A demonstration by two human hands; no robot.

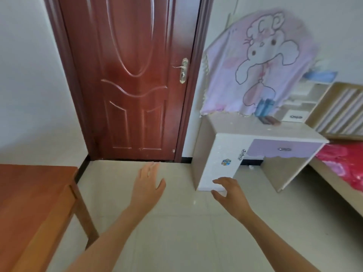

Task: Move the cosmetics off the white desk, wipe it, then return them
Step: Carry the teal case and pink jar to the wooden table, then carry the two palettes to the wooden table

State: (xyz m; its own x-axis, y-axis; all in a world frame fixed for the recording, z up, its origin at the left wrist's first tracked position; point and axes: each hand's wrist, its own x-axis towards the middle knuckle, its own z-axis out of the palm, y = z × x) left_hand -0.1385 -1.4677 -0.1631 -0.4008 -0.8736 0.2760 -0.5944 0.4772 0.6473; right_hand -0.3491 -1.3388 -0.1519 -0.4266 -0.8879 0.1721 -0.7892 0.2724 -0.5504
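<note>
White desk (235, 125) with blurred cosmetics (269, 120) lies ahead-right, nearer right hand (225, 190); left hand (149, 183) too is empty, fingers loose.

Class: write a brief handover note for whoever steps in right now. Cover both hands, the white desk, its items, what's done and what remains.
Left hand: open, empty, over the floor.
Right hand: open, empty, fingers loosely bent.
White desk stands ahead on the right; small items lie at the back of its top, below the pink cloth, too blurred to identify.
Done: nothing visible.
Left: clear the desk, wipe it, return the items.
</note>
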